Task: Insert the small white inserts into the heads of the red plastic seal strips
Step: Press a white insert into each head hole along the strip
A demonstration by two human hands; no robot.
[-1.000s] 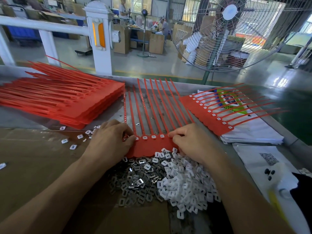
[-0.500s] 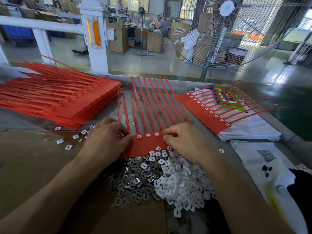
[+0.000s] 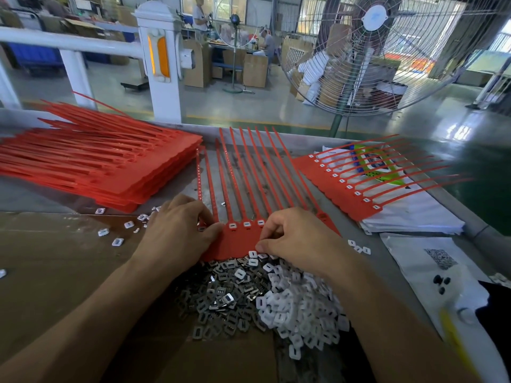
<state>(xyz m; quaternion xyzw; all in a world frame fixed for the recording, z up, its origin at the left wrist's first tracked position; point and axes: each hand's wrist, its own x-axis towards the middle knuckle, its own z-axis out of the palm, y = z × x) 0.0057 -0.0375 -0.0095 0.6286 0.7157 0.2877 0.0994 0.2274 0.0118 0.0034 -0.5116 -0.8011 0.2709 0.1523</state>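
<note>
Seal strips [image 3: 243, 189] lie flat right under my fingers, a joined red sheet with its long thin tails fanning away from me and its row of heads running between my two hands. My left hand [image 3: 179, 230] rests on the left end of the heads with its fingers curled down onto the plastic; whether it pinches an insert I cannot tell. My right hand [image 3: 296, 239] sits on the right end, fingers curled and the thumb and forefinger pressed together at the sheet's near edge, seemingly nipping something small, though I cannot see what.

Largest first: beyond my left hand a thick stack of red sheets [image 3: 110, 164] waits, no white showing in its heads, so I judge that much work is left. Beyond my right hand a finished sheet [image 3: 340, 183] lies on white bags [image 3: 414, 214], with a white insert in each head along its edge. On the sheet in hand, three fitted inserts [image 3: 246, 224] show between my hands; the heads under my hands are hidden, so this sheet looks part done.

Just below my right hand is a heap of white inserts [image 3: 298, 308], small matt squarish plastic pieces with a slot through each. Below my left hand a heap of metal clips [image 3: 221, 294] lies touching it, similar in shape but thin, grey and shiny. Both heaps rest on brown cardboard [image 3: 55, 272], smooth and dull. A few loose pieces [image 3: 119, 239] lie scattered left of my left hand.
</note>
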